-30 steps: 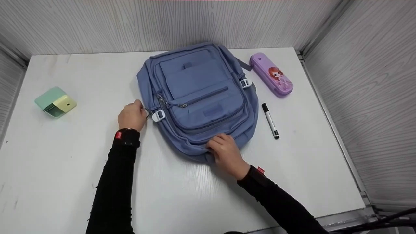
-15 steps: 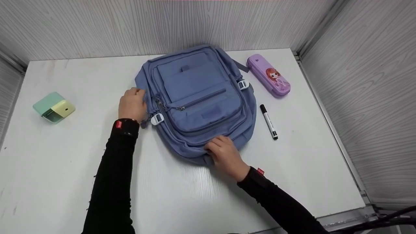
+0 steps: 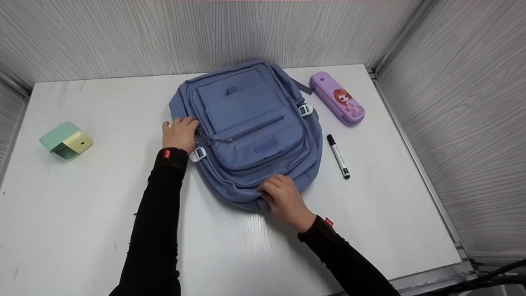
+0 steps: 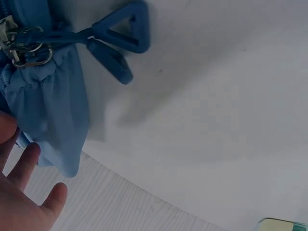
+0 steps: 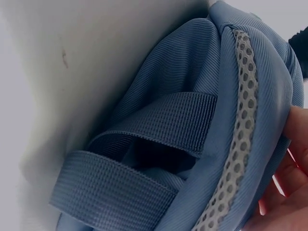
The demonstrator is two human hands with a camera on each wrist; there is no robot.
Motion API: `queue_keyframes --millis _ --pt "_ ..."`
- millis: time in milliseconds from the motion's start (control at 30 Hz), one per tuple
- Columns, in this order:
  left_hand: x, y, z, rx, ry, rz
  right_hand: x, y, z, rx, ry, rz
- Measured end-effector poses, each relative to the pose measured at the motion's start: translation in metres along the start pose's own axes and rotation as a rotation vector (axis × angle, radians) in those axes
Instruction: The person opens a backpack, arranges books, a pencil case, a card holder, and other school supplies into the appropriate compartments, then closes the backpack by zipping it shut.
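The bag (image 3: pixel 246 105) lies at the desk's (image 3: pixel 402 197) far edge. My right grip (image 3: pixel 284 200) pinches its near end; my left grip (image 3: pixel 180 135) rests loosely against its side. I'd expect it soft, fairly light, saggy, best held by its padded edge (image 5: pixel 272 91).

The left hand (image 3: pixel 181 133) has shifted inward over the edge of the backpack (image 3: pixel 250 129), apparently beside a zipper pull (image 3: pixel 200 134).

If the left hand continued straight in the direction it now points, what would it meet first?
Most likely the blue backpack: the left hand is at its side edge, though exact contact is hard to judge.
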State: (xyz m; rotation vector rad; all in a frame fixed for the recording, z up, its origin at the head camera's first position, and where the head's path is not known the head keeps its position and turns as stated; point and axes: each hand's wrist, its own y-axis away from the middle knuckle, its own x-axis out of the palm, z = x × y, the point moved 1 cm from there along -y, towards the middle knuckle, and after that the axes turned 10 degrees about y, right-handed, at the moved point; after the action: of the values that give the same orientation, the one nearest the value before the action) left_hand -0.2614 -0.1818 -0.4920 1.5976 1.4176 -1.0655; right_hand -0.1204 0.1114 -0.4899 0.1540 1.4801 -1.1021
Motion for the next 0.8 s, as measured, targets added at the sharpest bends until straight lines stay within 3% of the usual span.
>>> queue_keyframes --millis 300,800 --pt "0.007 0.011 0.01 -0.006 -0.04 -0.059 0.004 0.004 -0.002 0.002 -0.071 -0.034" --pt "0.017 0.061 0.01 0.043 0.011 -0.201 -0.006 0.015 -0.037 -0.002 -0.108 -0.107"
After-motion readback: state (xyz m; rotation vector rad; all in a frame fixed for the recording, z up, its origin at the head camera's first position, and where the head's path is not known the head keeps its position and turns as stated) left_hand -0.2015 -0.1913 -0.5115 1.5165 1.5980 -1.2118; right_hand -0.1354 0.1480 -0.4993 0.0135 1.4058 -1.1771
